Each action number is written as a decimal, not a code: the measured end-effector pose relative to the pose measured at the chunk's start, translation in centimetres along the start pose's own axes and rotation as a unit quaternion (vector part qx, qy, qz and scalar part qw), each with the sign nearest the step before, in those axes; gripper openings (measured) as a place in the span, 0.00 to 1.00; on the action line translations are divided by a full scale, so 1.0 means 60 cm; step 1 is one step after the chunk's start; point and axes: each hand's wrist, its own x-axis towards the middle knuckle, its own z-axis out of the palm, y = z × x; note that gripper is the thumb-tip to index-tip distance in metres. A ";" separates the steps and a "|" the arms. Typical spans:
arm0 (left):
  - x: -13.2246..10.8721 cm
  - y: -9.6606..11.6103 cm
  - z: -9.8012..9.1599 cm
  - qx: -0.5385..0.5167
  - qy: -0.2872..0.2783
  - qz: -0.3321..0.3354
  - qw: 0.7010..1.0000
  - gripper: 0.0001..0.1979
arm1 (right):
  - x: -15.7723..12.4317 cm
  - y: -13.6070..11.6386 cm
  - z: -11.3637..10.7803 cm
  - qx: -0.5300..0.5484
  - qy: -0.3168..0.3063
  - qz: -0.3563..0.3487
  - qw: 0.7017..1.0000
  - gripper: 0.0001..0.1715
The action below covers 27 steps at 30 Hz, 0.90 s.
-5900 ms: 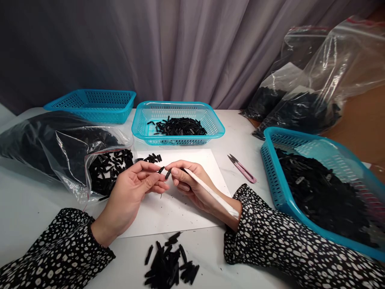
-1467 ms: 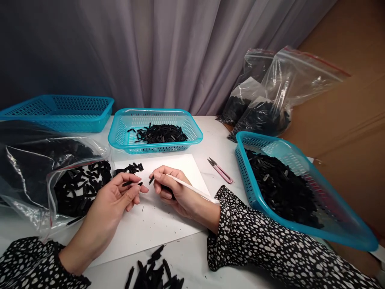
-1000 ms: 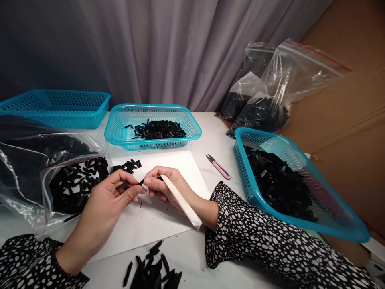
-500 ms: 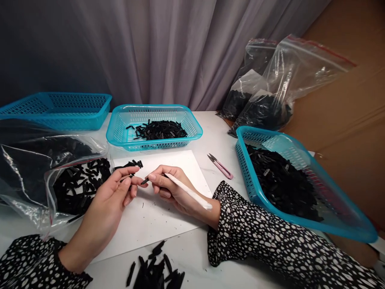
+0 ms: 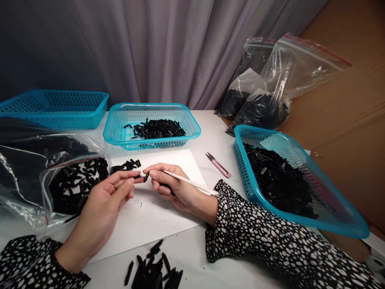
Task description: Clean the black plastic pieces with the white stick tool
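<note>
My left hand (image 5: 110,192) and my right hand (image 5: 170,182) meet fingertip to fingertip over a white paper sheet (image 5: 156,212). Between the fingertips is a small black plastic piece (image 5: 146,177); my right thumb and forefinger pinch it, and my left fingertips touch its other end. My right hand also carries a slim white tool (image 5: 192,184) that runs back along the wrist. A few more black pieces (image 5: 128,164) lie on the sheet's far left corner, just beyond my left fingers.
An open clear bag of black pieces (image 5: 69,180) lies left. Teal baskets stand behind (image 5: 150,126), far left (image 5: 54,107) and right (image 5: 288,180), the right one nearly full. Pink snips (image 5: 219,165) lie by it. More bags (image 5: 264,96) at the back right; a loose pile (image 5: 153,271) near me.
Over the last second my hands drew a little apart and came together again on the black piece. The white tool has swung flatter along my right wrist. The view has drifted right since the oldest frame.
</note>
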 end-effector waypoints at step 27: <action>0.004 -0.014 -0.008 0.082 -0.023 0.074 0.994 0.11 | 0.000 0.010 0.011 -0.074 0.024 -0.017 0.997 0.23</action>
